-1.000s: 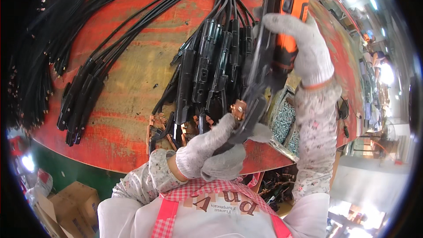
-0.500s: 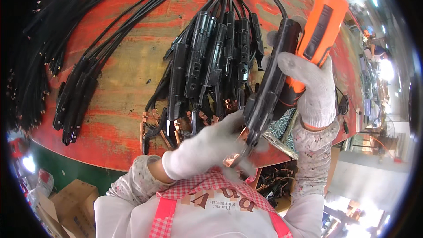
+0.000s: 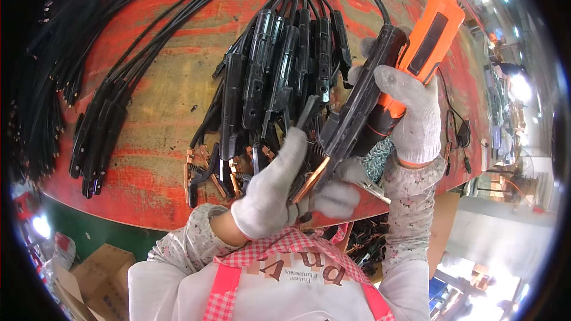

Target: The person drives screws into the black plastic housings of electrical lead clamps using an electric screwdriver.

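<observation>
Both my gloved hands are at one black welding electrode holder (image 3: 363,98), which slants toward me with its copper jaw (image 3: 310,181) at the near end. My right hand (image 3: 416,107) is closed round an orange electric screwdriver (image 3: 429,38) and also grips the holder's handle, so the two lie side by side. Closed round the jaw end, my left hand (image 3: 270,181) has its thumb up against a black lever (image 3: 308,113); its other fingers are partly hidden and blurred. Just left lies a bunch of similar electrode holders (image 3: 259,77), cables running to the far edge.
A smaller group of black holders (image 3: 101,139) and a thick bundle of black cables (image 3: 50,83) lie at the left. Small metal screws (image 3: 376,160) are beside my right wrist. Cardboard boxes (image 3: 104,270) stand below the worn red table (image 3: 160,172) at the left.
The jaw end has swung a little to show the copper jaw lengthwise, and the lever now stands out from the holder. My left thumb has moved up to the lever. The screwdriver stays in my right hand.
</observation>
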The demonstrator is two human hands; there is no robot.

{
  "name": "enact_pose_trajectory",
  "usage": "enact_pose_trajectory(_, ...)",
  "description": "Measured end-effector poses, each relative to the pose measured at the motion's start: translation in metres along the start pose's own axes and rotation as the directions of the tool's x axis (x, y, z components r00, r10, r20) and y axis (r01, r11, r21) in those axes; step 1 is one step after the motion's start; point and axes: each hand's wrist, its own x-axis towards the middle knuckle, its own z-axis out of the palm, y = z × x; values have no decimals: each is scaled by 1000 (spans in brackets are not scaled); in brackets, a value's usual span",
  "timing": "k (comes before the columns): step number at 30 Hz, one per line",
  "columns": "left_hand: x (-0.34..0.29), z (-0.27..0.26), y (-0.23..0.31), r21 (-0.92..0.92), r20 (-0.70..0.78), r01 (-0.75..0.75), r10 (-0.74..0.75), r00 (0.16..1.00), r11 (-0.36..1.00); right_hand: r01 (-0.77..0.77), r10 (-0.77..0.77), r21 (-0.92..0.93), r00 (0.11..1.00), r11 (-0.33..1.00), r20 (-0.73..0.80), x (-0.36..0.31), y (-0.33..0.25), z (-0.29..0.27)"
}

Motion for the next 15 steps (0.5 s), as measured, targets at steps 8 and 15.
enact_pose_trajectory(8,-3,11,3,302,-101,-65,100,990,951,-1,2,30,1000,1000,-21,10,6,-7)
enact_pose_trajectory(15,14,4,3,-314,170,115,-64,983,942,41,-41,-24,999,999,-1,-19,4,15)
